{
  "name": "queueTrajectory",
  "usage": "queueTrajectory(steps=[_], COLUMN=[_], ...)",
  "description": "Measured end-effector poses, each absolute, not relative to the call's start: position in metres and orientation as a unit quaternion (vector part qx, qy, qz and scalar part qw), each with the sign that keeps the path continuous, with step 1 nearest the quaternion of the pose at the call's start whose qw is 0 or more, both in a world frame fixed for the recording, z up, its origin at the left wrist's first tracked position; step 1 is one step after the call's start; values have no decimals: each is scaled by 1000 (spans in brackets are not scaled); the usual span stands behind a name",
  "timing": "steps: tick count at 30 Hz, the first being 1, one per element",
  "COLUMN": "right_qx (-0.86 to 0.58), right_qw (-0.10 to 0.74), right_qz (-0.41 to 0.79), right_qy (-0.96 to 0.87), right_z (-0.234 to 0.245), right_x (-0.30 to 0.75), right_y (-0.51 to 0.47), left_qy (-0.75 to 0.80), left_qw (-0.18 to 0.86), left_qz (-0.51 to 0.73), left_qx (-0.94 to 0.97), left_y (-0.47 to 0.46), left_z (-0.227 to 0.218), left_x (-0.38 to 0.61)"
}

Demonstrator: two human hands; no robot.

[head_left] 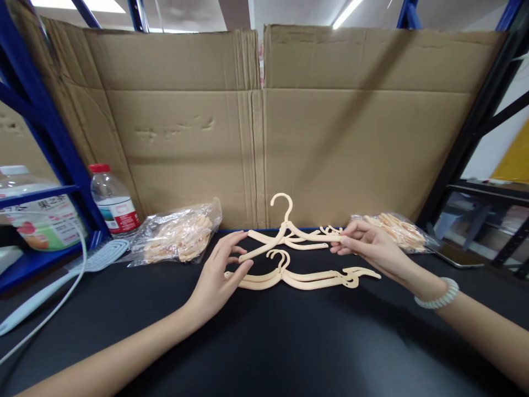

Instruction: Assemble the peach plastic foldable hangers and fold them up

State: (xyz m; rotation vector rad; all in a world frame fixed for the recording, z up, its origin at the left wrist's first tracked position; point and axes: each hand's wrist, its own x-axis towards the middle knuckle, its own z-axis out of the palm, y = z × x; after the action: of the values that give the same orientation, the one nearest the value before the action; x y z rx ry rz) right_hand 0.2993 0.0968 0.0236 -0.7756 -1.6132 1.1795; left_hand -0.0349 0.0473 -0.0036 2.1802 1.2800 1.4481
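A cream folding clothes hanger (285,226) is held up with its hook on top. My right hand (363,242) pinches the end of its right arm between thumb and fingers. Beside the left arm's tip is my left hand (219,270), its thumb and fingers apart and curved around that end; I cannot tell whether they touch it. Nearer to me, stacked cream hangers (309,281) lie on the black table, partly covered by my left hand. More hanger pieces (306,246) show behind the raised hanger.
Clear plastic bags of cream hanger parts lie at the left (182,234) and right (397,231). Far left are a pale blue brush (99,259), a white cable (78,275) and a red-capped bottle (113,198). Cardboard (185,138) walls the back; a phone-like slab (458,256) lies right.
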Motion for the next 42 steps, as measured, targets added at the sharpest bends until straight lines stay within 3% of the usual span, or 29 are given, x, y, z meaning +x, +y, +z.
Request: queueTrajectory(steps=[6, 17, 23, 26, 28, 32, 37, 42], right_qx=[-299, -303, -329, -349, -395, -466, -453, -454], right_qw=[426, 449, 439, 509, 533, 437, 342, 313], right_qz=[507, 532, 499, 426, 316, 123, 47, 1], right_qy=[-687, -651, -671, -662, -678, -759, -822, -834], right_z=[23, 20, 24, 26, 24, 13, -3, -12], right_x=[293, 298, 305, 318, 330, 348, 349, 341], right_y=[92, 98, 101, 111, 122, 141, 147, 150], left_qy=[449, 411, 415, 432, 437, 438, 433, 426], left_qw=[111, 62, 88, 106, 112, 115, 110, 104], left_qz=[444, 375, 368, 366, 366, 364, 368, 371], left_qx=[767, 829, 827, 817, 814, 814, 815, 819], left_y=[47, 47, 46, 46, 47, 47, 46, 46], left_z=[-7, -6, -4, -3, -2, -2, -2, -1], left_x=[-35, -36, -36, -35, -35, -34, -34, -34])
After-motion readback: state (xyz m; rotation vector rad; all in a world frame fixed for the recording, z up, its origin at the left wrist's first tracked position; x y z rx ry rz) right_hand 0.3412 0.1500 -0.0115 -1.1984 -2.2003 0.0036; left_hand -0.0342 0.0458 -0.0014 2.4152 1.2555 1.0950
